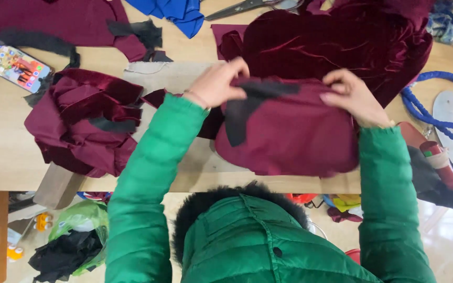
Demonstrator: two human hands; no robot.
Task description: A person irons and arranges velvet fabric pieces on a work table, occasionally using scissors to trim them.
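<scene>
A maroon fabric piece [294, 136] lies on the wooden table [1, 152] in front of me, with a dark grey fabric strip [239, 112] laid across its top left. My left hand [217, 84] pinches the dark strip at the piece's upper left edge. My right hand [351, 97] presses and grips the maroon piece at its upper right edge. Green padded sleeves cover both arms. A large heap of dark red velvet [336, 42] sits just behind the piece.
A pile of maroon cut pieces [85, 120] lies at left, beside a smartphone [12, 64]. Scissors [237, 8] and blue cloth [176, 11] sit at the far edge. Blue cord [431, 112] and a red tool [441, 162] lie at right. Bags rest on the floor below.
</scene>
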